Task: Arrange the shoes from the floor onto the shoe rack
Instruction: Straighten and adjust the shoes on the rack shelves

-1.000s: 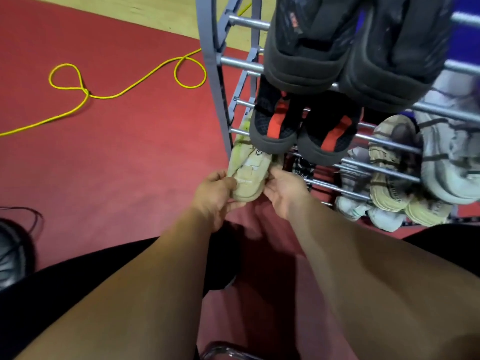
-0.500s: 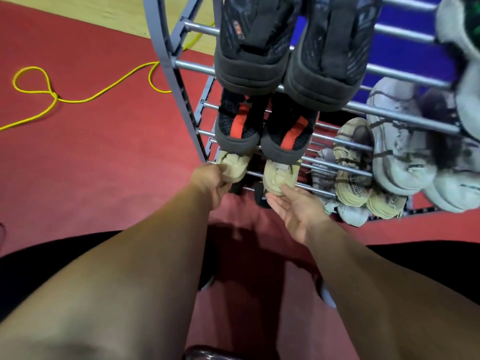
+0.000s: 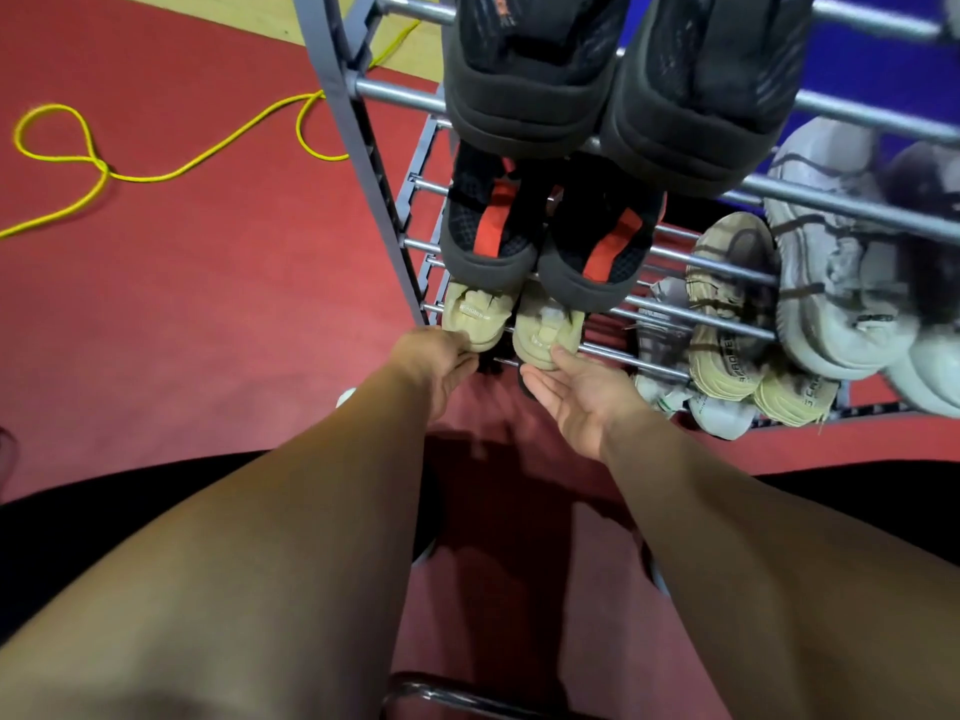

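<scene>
A pair of small beige shoes sat side by side on a lower tier of the shoe rack (image 3: pixel 358 163), at its left end, heels toward the person. The left beige shoe (image 3: pixel 475 319) lay just inside the grey upright; the right beige shoe (image 3: pixel 543 330) lay just beside it, both resting on the metal rails beneath a pair of black-and-red shoes (image 3: pixel 545 236) on the tier above.

The left hand (image 3: pixel 434 363) was at the heel of the left beige shoe, fingers curled against it; whether it gripped the heel or merely pushed could not be told, as the fingertips were hidden behind the hand. The right hand (image 3: pixel 576 387) was spread, palm up, with its thumb touching the heel of the right beige shoe and its fingers loose below it, holding nothing.

Judgement: the step in hand appeared to be the final seating of this pair on its tier. The next move would call for a light push to square both heels on the front rail, then release of both hands without dragging either shoe off the rails.

Other tiers carried black slippers (image 3: pixel 608 75) above and pale sneakers (image 3: pixel 831 262) to the right. A yellow cord (image 3: pixel 156 174) lay on the red floor (image 3: pixel 208 304), well apart from the rack. No further loose shoes could be confirmed within view.
</scene>
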Demonstrator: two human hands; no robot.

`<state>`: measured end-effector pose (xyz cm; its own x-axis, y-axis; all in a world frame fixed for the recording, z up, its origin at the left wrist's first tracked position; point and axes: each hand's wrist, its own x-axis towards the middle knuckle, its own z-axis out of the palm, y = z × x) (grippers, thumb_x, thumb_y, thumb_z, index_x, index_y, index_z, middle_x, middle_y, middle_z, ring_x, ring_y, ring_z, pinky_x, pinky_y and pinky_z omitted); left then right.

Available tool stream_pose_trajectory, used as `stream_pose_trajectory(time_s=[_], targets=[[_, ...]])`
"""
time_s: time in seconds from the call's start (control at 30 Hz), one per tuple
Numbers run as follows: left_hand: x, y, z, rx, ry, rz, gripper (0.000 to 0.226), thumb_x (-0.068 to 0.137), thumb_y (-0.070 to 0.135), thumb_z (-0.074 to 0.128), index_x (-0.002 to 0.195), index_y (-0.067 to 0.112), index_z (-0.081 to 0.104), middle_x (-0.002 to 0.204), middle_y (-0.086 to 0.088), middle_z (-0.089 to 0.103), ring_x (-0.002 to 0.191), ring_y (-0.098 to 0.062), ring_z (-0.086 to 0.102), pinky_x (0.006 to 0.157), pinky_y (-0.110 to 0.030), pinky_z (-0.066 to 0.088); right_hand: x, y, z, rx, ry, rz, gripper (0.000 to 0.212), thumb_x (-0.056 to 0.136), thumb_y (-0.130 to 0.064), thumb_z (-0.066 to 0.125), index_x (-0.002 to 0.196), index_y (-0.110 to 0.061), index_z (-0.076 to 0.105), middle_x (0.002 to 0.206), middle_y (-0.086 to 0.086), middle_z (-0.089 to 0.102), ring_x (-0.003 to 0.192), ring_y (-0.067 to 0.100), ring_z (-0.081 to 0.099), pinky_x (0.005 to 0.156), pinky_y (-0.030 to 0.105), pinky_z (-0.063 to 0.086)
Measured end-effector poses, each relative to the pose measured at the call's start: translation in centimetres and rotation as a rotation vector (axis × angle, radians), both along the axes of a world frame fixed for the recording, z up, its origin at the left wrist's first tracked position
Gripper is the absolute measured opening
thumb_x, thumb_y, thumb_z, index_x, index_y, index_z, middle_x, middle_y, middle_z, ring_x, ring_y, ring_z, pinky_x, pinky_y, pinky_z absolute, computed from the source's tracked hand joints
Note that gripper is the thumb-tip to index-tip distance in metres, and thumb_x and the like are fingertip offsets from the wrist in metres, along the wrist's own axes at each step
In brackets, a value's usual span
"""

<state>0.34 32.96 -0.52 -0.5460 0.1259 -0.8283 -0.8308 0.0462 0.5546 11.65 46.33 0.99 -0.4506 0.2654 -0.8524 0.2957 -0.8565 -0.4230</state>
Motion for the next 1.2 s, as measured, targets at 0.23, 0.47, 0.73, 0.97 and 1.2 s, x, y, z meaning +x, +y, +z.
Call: stream_pose_trajectory(time_s=[0.23,0.47,0.73,0.97,1.2], targets=[[-0.2,0.0,0.0,0.004,0.019,-0.009,0.022,0.1,0.001,0.059,0.121,-0.003,0.059,0.114,-0.019,0.072,0.101,-0.025,0.073,0.081,-0.029,0.063,-1.1,-0.3,0.0,0.037,-0.053,0.019,0.028,0.1,-0.01,0.065,0.123,0.005,0.064,0.113,0.021,0.073,0.102,0.027,0.075,0.081,0.032,0.064],[-0.1,0.1,-0.1,0.01,0.03,-0.004,0.028,0.1,0.003,0.059,0.127,-0.001,0.056,0.116,-0.019,0.071,0.097,-0.024,0.074,0.076,-0.027,0.063,-1.4,-0.7,-0.2,0.033,-0.043,-0.007,0.029,0.1,-0.013,0.065,0.122,0.006,0.065,0.115,0.021,0.073,0.101,0.027,0.075,0.082,0.032,0.064],[-0.4,0.7,0.3,0.028,0.041,-0.012,0.022,0.101,0.003,0.058,0.121,-0.003,0.056,0.115,-0.021,0.07,0.103,-0.027,0.073,0.083,-0.033,0.063,-2.1,-0.3,-0.4,0.044,-0.056,-0.034,0.029,0.1,-0.014,0.065,0.119,0.007,0.064,0.115,0.021,0.07,0.1,0.026,0.074,0.077,0.03,0.064],[-0.3,1.0,0.4,0.033,0.022,0.001,0.022,0.101,0.003,0.058,0.122,-0.003,0.055,0.116,-0.022,0.07,0.105,-0.028,0.072,0.081,-0.031,0.063,-2.6,-0.3,-0.8,0.082,-0.099,-0.036,0.022,0.099,-0.015,0.067,0.11,0.004,0.067,0.112,0.02,0.071,0.098,0.026,0.074,0.088,0.034,0.062],[-0.2,1.2,0.8,0.02,0.004,0.006,0.002,0.101,0.002,0.058,0.1,0.004,0.057,0.118,-0.021,0.07,0.109,-0.028,0.071,0.091,-0.035,0.06,-2.9,-0.3,-1.1,0.065,-0.14,-0.061,0.017,0.097,-0.017,0.07,0.105,-0.002,0.069,0.112,0.018,0.071,0.097,0.025,0.073,0.085,0.033,0.062]])
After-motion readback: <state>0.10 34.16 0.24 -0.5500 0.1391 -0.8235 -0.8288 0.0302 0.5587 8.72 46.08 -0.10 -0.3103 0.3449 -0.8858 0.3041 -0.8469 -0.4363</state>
